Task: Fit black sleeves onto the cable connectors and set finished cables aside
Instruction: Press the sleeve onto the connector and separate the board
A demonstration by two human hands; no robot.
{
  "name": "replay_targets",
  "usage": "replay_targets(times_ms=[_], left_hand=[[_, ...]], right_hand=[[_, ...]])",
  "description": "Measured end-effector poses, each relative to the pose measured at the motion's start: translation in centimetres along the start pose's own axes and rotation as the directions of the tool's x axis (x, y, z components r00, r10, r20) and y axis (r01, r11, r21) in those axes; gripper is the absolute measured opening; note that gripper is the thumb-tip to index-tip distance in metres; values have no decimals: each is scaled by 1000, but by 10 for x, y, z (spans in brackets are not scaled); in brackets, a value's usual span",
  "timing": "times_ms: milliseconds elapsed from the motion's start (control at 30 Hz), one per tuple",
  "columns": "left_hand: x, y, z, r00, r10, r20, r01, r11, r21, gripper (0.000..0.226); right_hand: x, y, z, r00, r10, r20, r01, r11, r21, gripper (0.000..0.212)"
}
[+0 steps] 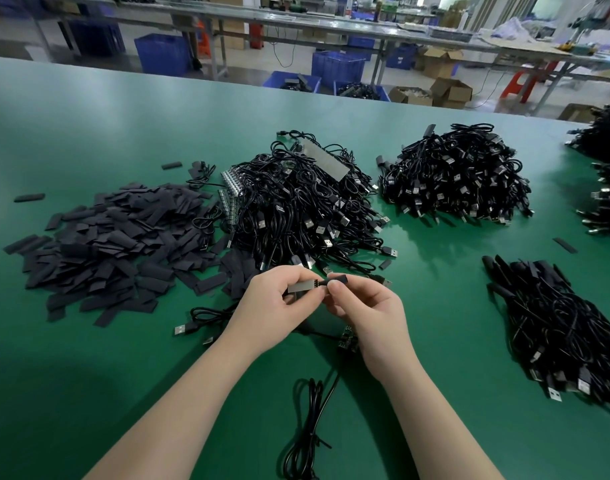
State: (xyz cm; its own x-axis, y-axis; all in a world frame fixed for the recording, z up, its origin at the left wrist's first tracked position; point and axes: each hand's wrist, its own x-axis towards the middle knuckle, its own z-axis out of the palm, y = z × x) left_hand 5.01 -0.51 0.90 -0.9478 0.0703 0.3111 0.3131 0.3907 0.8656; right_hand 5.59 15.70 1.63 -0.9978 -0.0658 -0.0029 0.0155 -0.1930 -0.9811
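Fingers (334,289) pinching connector (301,286); sleeve (338,280) alongside

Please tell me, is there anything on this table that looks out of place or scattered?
Mostly tidy heaps. A few black sleeves lie apart from the sleeve pile: two at its far left edge, and one alone on the green table at right. Nothing looks damaged. Both hands hold parts, left hand, right hand.

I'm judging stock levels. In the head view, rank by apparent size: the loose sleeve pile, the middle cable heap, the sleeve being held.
1-2. sleeve pile and cable heap: too alike to rank.
3. held sleeve, far smallest.
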Motion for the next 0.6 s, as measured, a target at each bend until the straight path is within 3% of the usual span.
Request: replay_targets(times_ms=[167,333,600], left_hand=[[0,2,0,999,-32,13,33,998,-60,30],[1,-1,-5,998,5,64,-7,1000,24,25],[0,0,-3,997,14,78,-20,997,78,20]], right_hand=[[2,-1,-2,994,-21,-109,29,997,76,10],[1,-3,-2,990,-41,-133,58,990,128,15],[-2,-5,0,983,-116,-143,119,993,14,2]])
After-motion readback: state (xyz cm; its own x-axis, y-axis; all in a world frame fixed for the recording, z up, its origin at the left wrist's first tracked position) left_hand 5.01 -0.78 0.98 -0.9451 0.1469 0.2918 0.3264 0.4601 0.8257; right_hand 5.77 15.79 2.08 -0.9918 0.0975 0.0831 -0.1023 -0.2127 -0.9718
